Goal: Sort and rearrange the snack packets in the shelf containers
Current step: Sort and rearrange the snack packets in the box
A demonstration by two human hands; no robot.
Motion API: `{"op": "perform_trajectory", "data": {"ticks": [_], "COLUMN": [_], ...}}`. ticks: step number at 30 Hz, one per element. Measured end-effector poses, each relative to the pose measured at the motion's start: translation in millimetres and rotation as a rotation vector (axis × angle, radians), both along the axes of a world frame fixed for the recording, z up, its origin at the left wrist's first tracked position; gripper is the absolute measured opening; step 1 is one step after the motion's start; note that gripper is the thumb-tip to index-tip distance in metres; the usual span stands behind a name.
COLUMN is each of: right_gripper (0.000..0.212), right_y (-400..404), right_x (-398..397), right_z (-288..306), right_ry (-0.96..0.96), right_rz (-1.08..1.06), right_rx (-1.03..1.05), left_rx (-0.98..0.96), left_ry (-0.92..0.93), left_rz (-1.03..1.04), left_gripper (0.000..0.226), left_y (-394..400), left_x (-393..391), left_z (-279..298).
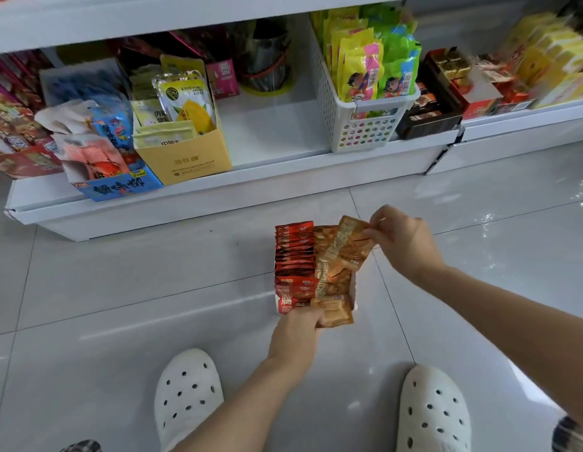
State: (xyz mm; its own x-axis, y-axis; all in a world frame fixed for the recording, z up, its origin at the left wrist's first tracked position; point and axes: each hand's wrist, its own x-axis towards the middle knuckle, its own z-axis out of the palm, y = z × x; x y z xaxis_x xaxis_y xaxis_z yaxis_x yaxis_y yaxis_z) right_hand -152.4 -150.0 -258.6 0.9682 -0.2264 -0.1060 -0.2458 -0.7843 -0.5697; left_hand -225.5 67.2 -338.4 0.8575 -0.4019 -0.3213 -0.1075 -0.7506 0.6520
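Note:
A small container (352, 290) stands on the tiled floor in front of the bottom shelf. It holds a row of red snack packets (295, 252) on the left and orange-brown packets (330, 275) on the right. My left hand (295, 337) grips the container's near end, with its fingers over the front orange-brown packet (339, 313). My right hand (402, 239) pinches the top corner of one orange-brown packet (352, 241), which is lifted and tilted above the far end of the row.
The bottom shelf (267, 132) carries a yellow cardboard box (185, 158) of packets, a blue box (120, 187) at left, a white perforated basket (361, 125) of yellow and green packets, and dark boxes (430, 109) at right. My two white clogs (189, 389) (433, 409) stand on the floor.

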Motion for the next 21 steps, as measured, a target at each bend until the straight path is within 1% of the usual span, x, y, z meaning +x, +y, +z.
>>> {"op": "perform_trajectory", "data": {"ticks": [2,5,7,8,10,11,12,14,15,16,18,19,21], "right_gripper": [0.011,0.007,0.005,0.006,0.011,0.013,0.014,0.011,0.01,0.01,0.012,0.014,0.018], "right_y": [-6,-10,-13,-15,-17,-17,-15,-8,-3,2,12,16,23], "right_x": [2,0,-4,-6,-12,-16,-22,-37,-46,-55,-71,-78,-90], "right_z": [19,48,70,83,113,131,150,187,204,219,243,252,264], "right_ry": [-0.013,-0.009,0.024,0.051,0.087,0.096,0.098,0.088,0.074,0.055,0.005,-0.015,-0.047], "right_rz": [-0.028,-0.06,-0.069,-0.07,-0.083,-0.09,-0.093,-0.087,-0.077,-0.067,-0.07,-0.079,-0.109], "right_rx": [0.051,0.092,0.111,0.131,0.215,0.276,0.346,0.468,0.517,0.561,0.65,0.702,0.817], "left_rx": [0.05,0.059,0.035,0.001,-0.134,-0.239,-0.358,-0.588,-0.668,-0.702,-0.665,-0.636,-0.636], "left_ry": [0.015,0.066,0.162,0.221,0.312,0.351,0.4,0.526,0.567,0.566,0.476,0.412,0.31], "left_rz": [-0.011,-0.022,-0.031,-0.002,0.149,0.248,0.341,0.434,0.416,0.368,0.28,0.269,0.287], "left_gripper": [0.012,0.017,0.02,0.019,0.013,0.008,0.01,0.028,0.034,0.036,0.036,0.036,0.029], "left_y": [0,2,6,8,11,10,8,4,2,0,-3,-3,2], "left_x": [1,4,6,7,14,19,23,28,26,22,8,0,-17], "left_z": [3,17,33,44,78,101,128,181,209,233,274,291,316]}}
